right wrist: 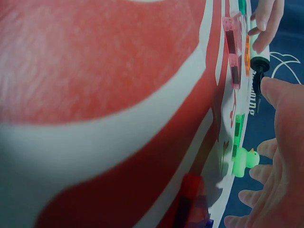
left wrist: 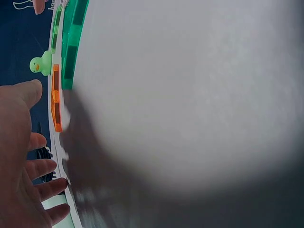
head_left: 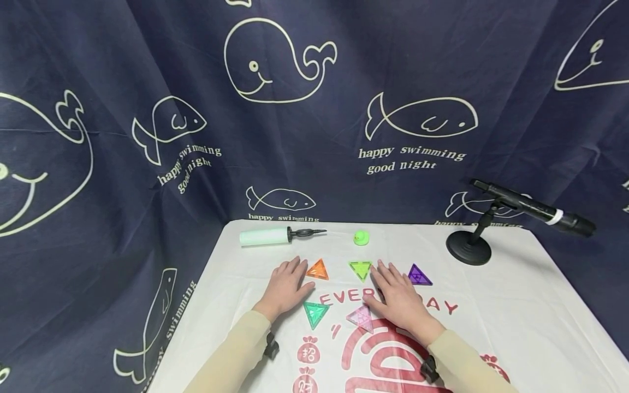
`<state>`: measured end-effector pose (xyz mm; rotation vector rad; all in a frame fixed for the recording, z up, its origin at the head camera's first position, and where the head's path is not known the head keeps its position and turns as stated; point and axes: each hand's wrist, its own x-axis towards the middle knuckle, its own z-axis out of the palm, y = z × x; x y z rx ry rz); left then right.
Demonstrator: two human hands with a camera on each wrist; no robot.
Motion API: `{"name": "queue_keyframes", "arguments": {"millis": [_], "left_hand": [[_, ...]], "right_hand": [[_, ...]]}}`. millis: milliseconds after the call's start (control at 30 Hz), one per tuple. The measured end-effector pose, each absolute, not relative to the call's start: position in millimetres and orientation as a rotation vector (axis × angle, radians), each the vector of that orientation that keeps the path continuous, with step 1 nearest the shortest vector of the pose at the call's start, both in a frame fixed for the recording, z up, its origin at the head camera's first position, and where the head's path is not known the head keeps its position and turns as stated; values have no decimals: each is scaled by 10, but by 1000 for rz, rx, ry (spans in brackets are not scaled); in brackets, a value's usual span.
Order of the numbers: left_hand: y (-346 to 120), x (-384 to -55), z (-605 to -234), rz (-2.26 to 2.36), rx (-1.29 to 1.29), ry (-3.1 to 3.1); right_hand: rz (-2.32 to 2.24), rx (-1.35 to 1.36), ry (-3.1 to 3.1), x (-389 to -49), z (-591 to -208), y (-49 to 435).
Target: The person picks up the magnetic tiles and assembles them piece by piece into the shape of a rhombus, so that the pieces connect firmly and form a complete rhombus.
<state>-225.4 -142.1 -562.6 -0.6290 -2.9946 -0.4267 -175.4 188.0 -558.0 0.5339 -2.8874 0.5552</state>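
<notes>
My left hand is held low over the table with its fingers spread, holding nothing. Beside its fingertips lies an orange triangle tile, and a teal-green triangle tile sits just below its thumb. My right hand also has its fingers extended and grips nothing. Around it are a lime-green triangle tile, a purple triangle tile and a pink triangle tile near the thumb. A red translucent piece shows in the right wrist view, hidden by the right hand from above.
At the back of the white printed table cover lie a pale-green hand pump and a small green rubber duck. A black microphone-like device on a round-based stand stands at the back right. Behind hangs a dark blue curtain.
</notes>
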Motion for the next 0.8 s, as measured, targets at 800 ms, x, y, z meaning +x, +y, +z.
{"name": "queue_keyframes", "arguments": {"millis": [800], "left_hand": [[-1313, -2367, -5643, -450, -627, -2962]], "right_hand": [[575, 731, -2840, -1762, -5623, 1494]]}}
